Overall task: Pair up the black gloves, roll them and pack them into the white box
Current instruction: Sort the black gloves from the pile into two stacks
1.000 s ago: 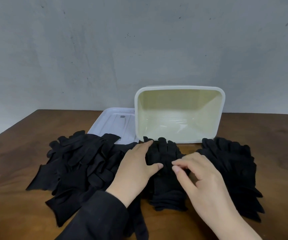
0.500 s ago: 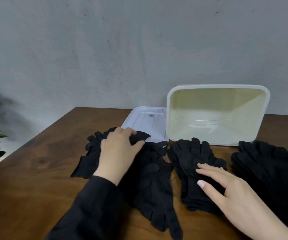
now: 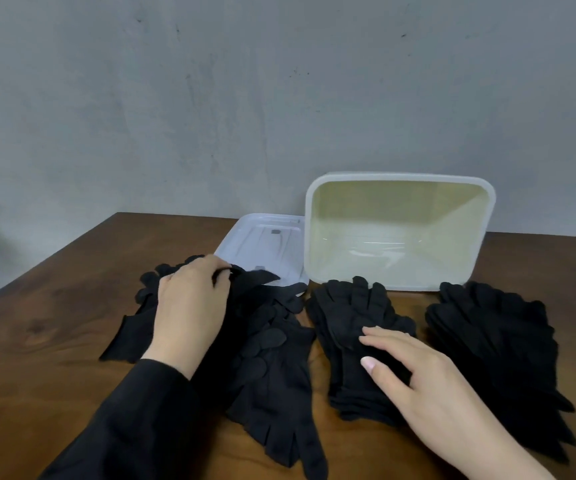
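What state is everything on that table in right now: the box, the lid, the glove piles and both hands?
white box: open, tipped toward the camera, nothing inside.
lid: off, lying flat left of the box.
left glove pile: loose and jumbled.
middle glove stack: flat, unrolled.
right glove pile: flat, unrolled.
left hand: fingers curled round a glove in the left pile.
right hand: fingers straight, resting on the middle stack.

Hands [image 3: 189, 306] on black gloves [image 3: 355, 327] before white box [image 3: 314, 237]

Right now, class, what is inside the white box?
The white box shows only its bare pale bottom and walls; no gloves are in it. The fingertips of the middle glove stack cover a bit of its near rim, so the strip just behind that is hidden.
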Demonstrator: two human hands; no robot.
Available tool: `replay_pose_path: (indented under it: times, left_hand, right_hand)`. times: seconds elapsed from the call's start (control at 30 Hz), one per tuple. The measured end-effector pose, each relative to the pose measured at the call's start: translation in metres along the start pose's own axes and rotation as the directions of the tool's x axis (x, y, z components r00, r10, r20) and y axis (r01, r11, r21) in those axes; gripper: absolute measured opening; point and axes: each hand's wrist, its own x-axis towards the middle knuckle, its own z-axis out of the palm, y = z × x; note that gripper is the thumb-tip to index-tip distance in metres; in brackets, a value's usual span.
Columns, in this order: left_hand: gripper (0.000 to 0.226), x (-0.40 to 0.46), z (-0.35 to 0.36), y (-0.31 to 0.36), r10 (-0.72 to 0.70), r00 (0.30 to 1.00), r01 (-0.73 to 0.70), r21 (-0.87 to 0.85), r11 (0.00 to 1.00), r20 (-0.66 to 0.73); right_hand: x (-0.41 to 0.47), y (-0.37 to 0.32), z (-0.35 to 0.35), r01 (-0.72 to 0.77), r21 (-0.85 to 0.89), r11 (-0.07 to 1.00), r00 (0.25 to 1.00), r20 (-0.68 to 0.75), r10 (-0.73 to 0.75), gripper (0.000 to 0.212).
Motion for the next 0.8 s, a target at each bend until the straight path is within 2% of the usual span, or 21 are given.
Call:
replay_pose_path:
  times: [0.07, 0.13, 0.23, 0.3, 0.37, 0.43, 0.47, 0.53, 0.67, 0.77, 0.8]
  left_hand:
    - [0.016, -0.004, -0.011, 0.022, -0.056, 0.998, 0.061, -0.318, 0.946, 0.024]
    - [0.022, -0.011, -0.021, 0.047, -0.082, 0.989, 0.137, -0.546, 0.827, 0.124]
    - [0.02, -0.023, -0.023, 0.083, -0.033, 0.935, 0.29, -0.71, 0.642, 0.352]
    - [0.019, -0.033, -0.016, 0.102, 0.031, 0.885, 0.372, -0.746, 0.552, 0.464]
    - [0.02, -0.041, -0.003, 0.114, 0.064, 0.865, 0.391, -0.75, 0.534, 0.497]
    - [0.021, -0.046, 0.011, 0.115, 0.063, 0.874, 0.368, -0.742, 0.56, 0.481]
    - [0.021, -0.048, 0.016, 0.114, 0.073, 0.882, 0.34, -0.735, 0.586, 0.466]
    - [0.024, -0.052, 0.021, 0.111, 0.118, 0.893, 0.275, -0.733, 0.622, 0.435]
    - [0.026, -0.057, 0.023, 0.109, 0.202, 0.883, 0.222, -0.756, 0.616, 0.423]
    - [0.023, -0.057, 0.026, 0.104, 0.222, 0.878, 0.214, -0.762, 0.611, 0.424]
    - [0.022, -0.058, 0.026, 0.103, 0.234, 0.874, 0.207, -0.763, 0.613, 0.425]
  right_hand:
    - [-0.002, -0.004, -0.003, 0.001, 0.039, 0.999, 0.995, -0.099, 0.003, 0.041]
    - [-0.001, -0.006, -0.005, 0.014, 0.103, 0.995, 0.975, -0.222, 0.009, 0.053]
    - [-0.001, -0.007, -0.007, 0.051, 0.266, 0.963, 0.96, -0.278, 0.026, 0.081]
    - [-0.003, -0.01, -0.009, 0.089, 0.315, 0.945, 0.965, -0.264, -0.003, 0.085]
    - [-0.005, -0.012, -0.01, 0.141, 0.308, 0.941, 0.956, -0.288, -0.049, 0.065]
    - [-0.007, -0.013, -0.009, 0.174, 0.264, 0.949, 0.928, -0.366, -0.069, 0.025]
    - [-0.008, -0.013, -0.008, 0.151, 0.246, 0.957, 0.915, -0.401, -0.041, 0.013]
    - [-0.008, -0.011, -0.007, 0.091, 0.272, 0.958, 0.89, -0.453, 0.044, 0.027]
    - [-0.009, -0.023, -0.015, 0.026, 0.585, 0.81, 0.847, -0.443, 0.293, 0.036]
    - [-0.009, -0.027, -0.032, -0.03, 0.629, 0.777, 0.85, -0.394, 0.351, 0.039]
    - [-0.008, -0.029, -0.039, -0.037, 0.624, 0.781, 0.863, -0.374, 0.34, 0.032]
